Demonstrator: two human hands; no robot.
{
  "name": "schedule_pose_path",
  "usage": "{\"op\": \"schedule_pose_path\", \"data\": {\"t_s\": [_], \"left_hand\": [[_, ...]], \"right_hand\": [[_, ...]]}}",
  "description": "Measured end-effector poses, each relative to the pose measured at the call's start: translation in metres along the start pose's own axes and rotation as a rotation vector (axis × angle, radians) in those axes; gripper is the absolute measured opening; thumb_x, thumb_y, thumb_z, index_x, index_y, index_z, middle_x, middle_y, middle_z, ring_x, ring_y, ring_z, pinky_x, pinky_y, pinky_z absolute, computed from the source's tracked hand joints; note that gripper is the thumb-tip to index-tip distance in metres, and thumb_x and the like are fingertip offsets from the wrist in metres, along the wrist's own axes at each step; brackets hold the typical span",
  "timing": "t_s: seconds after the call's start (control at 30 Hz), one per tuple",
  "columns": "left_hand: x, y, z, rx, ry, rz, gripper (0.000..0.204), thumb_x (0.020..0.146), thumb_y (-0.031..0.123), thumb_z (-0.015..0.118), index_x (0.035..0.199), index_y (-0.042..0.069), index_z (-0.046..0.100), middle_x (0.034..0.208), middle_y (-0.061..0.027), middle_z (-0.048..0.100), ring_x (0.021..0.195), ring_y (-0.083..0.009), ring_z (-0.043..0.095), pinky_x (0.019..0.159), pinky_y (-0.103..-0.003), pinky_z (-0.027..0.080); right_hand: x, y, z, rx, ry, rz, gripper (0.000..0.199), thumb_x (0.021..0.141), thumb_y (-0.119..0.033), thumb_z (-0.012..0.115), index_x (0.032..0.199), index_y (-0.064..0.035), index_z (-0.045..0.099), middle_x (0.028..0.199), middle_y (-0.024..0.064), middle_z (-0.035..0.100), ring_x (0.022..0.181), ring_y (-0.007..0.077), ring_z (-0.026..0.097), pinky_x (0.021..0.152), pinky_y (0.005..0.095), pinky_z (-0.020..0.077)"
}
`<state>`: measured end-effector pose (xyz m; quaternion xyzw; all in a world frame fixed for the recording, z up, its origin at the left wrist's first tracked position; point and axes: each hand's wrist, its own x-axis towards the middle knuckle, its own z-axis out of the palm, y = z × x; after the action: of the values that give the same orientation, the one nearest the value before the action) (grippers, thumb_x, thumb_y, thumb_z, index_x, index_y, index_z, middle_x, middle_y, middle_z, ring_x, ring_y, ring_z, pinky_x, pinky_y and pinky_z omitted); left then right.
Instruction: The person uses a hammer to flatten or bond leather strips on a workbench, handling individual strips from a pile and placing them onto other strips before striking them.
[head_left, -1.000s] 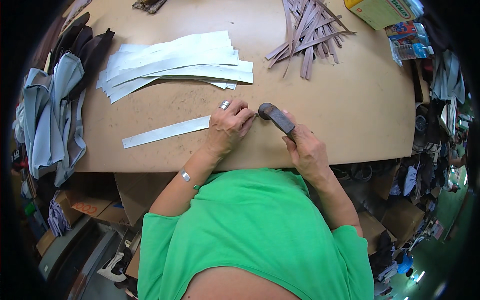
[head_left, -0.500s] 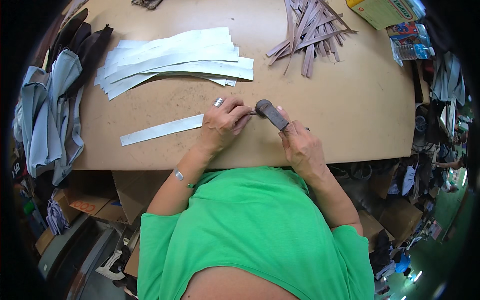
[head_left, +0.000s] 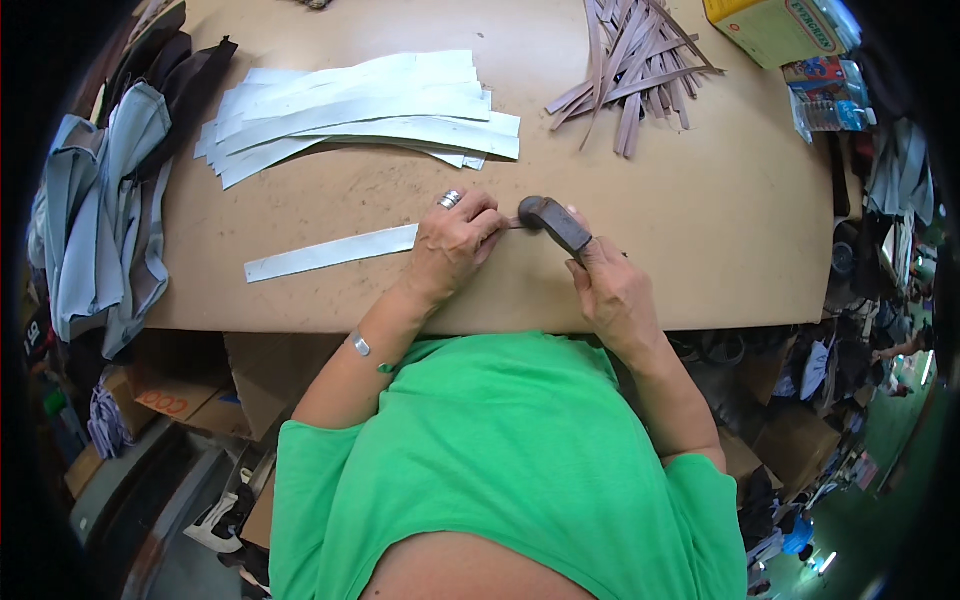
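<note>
My right hand (head_left: 617,295) is closed round the handle of a hammer (head_left: 563,228), mostly hidden by my fingers. The hammer's round dark face lies low over the table, just right of my left fingertips. With its fingers pinched together, my left hand (head_left: 457,245) rests on a long white strip (head_left: 330,252) that runs out to the left on the tabletop. A thin brownish end (head_left: 514,223) pokes from those fingertips to the hammer face; what it joins is hidden under the hand.
A pile of wide white strips (head_left: 370,108) lies at the far left, and a heap of narrow brown strips (head_left: 635,75) at the far right. Beyond stand a yellow box (head_left: 770,30) and a plastic bottle (head_left: 838,116). Grey cloth pieces (head_left: 110,220) hang over the left edge.
The hammer head and my right hand have shifted slightly to the right. My left hand stays pinched in nearly the same place; the whole view has moved a little.
</note>
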<state>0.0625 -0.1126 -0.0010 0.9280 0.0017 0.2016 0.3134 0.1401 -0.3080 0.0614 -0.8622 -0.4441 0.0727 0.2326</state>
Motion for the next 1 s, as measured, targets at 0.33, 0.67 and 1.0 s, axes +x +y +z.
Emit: {"op": "schedule_pose_path", "data": {"t_s": [0.33,0.67,1.0], "left_hand": [[-0.011,-0.011,-0.017,-0.048,0.019,-0.025,0.009,0.073,0.009,0.069,0.078,0.007,0.063,0.083,-0.005,0.059,0.071,-0.0225,0.055,0.063,-0.032,0.046],[-0.01,-0.015,-0.019,-0.084,0.01,0.019,0.009,0.073,0.007,0.068,0.081,0.006,0.064,0.083,-0.0057,0.059,0.073,-0.0234,0.056,0.065,-0.034,0.047],[0.002,-0.007,0.007,-0.178,-0.14,0.193,0.013,0.073,0.006,0.069,0.084,0.008,0.063,0.088,-0.0051,0.059,0.077,-0.0228,0.059,0.062,-0.034,0.049]], "right_hand": [[0.003,0.001,0.004,-0.021,0.01,-0.048,0.06,0.079,-0.005,0.061,0.135,-0.011,0.043,0.07,0.009,0.048,0.055,0.0256,0.053,0.049,0.0364,0.0456],[0.008,-0.004,0.003,-0.064,0.002,-0.11,0.059,0.08,-0.006,0.06,0.136,-0.0111,0.043,0.07,0.0083,0.049,0.057,0.0257,0.053,0.05,0.0366,0.0452],[-0.012,0.011,-0.02,0.046,0.052,-0.083,0.06,0.077,-0.001,0.061,0.134,-0.0101,0.045,0.071,0.0089,0.049,0.056,0.0254,0.052,0.051,0.0376,0.0442]]}}
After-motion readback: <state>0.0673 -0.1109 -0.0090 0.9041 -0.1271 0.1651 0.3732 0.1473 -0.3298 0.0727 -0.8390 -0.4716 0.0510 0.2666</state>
